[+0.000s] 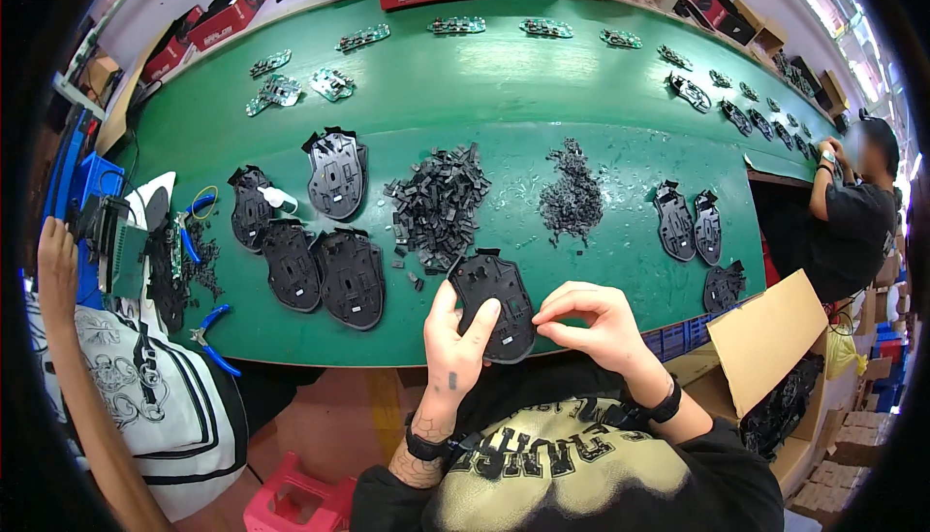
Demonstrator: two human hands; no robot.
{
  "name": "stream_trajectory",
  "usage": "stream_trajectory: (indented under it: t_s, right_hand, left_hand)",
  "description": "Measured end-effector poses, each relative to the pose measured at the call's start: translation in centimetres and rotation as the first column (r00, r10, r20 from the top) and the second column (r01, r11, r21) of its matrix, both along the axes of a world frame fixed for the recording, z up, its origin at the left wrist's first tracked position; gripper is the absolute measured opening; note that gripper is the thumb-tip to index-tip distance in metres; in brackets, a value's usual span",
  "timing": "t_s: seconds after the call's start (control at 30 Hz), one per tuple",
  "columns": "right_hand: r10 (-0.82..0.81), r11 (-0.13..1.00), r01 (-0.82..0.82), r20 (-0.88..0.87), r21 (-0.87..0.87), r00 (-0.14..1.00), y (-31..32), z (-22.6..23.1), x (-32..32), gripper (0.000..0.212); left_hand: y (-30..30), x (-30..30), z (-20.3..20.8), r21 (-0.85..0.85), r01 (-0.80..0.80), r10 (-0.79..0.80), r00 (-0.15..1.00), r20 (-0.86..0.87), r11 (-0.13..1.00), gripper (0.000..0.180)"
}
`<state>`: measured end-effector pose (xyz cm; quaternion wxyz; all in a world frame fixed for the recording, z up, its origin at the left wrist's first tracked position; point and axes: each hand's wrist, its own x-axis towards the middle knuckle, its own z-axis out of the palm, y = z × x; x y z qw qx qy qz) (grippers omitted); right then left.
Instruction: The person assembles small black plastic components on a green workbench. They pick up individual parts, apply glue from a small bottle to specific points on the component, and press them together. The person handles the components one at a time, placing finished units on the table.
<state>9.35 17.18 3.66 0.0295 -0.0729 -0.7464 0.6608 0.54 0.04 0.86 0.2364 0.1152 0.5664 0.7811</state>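
1. The left hand (453, 338) comes up from the lower edge, wrist bent inward, thumb and fingers clamped round the left side of a black mouse shell (495, 301) held at the near edge of the green table (504, 96).
2. The right hand (593, 324) arches over from the other side, its fingertips (544, 319) pinched together against the shell's right rim; whether they hold a small part I cannot tell.
3. Just left of the grip lie three more shells in a cluster (325, 275), with two further ones (295, 188) beyond them.
4. Straight past the grip sit two heaps of small black parts: the larger (438, 204) and the smaller (572, 193).
5. Right of the grip are three shells (699, 236).
6. Far left, blue-handled pliers (215, 338) lie by a neighbour's sleeve.
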Motion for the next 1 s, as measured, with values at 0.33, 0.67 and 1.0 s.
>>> stream_trajectory:
  t_s: [0.33,0.67,1.0]
  right_hand:
    - [-0.035,0.996,0.037,0.025,-0.085,0.999,-0.6,-0.4,-0.5,0.015]
    - [0.009,1.000,-0.007,0.139,-0.022,0.990,-0.6,-0.7,-0.9,0.013]
    - [0.041,0.914,-0.024,-0.032,0.405,0.999,2.9,2.5,-9.9,0.024]
  left_hand:
    - [0.2,0.2,-0.4,-0.013,0.041,-0.041,0.999,-0.007,0.999,0.034]
    - [0.5,0.4,-0.8,-0.117,0.039,-0.048,0.995,-0.082,0.992,0.034]
    - [0.5,0.2,-0.6,0.027,-0.167,0.169,0.979,-0.117,0.986,0.027]
